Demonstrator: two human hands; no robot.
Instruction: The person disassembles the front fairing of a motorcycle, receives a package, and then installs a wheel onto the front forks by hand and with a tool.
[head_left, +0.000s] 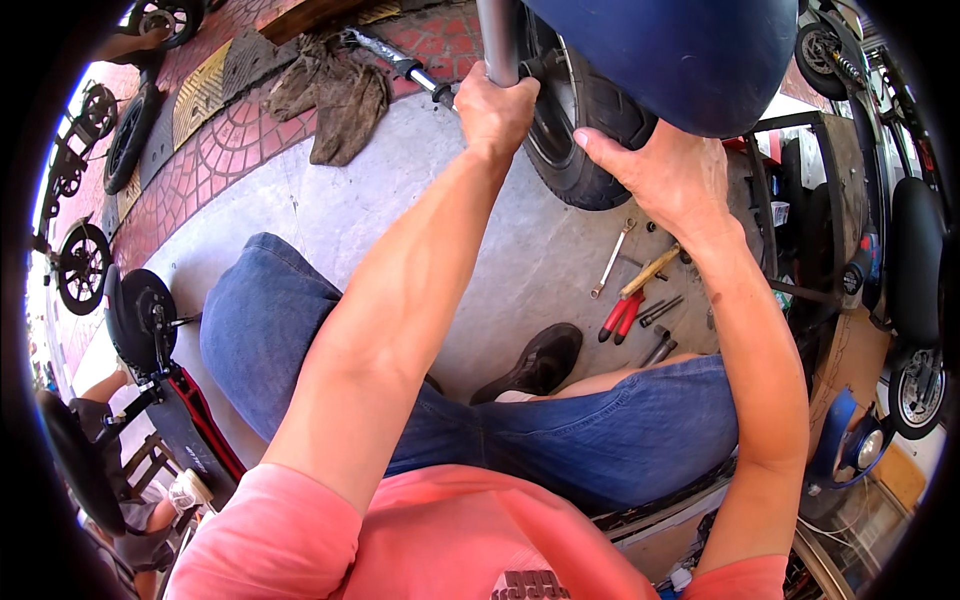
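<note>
My left hand (497,112) is wrapped round a thick grey metal tube (498,40) at the top centre. Just right of it stands a wheel with a black tyre (590,150), partly covered by a large dark blue fender-like body panel (680,50). My right hand (682,180) grips the tyre from the right, its thumb along the tread and its other fingers hidden behind the panel and wheel. Beside my left hand, a slim metal rod with black collars (405,68) slants up to the left; whether it joins the tube is hidden.
On the concrete below the wheel lie a spanner (613,258), a wooden-handled tool (650,272), red-handled pliers (622,318) and dark sockets (660,310). A brown rag (345,105) lies at upper left. A metal-framed rack (825,200) stands right; a scooter (190,420) stands left, near another person.
</note>
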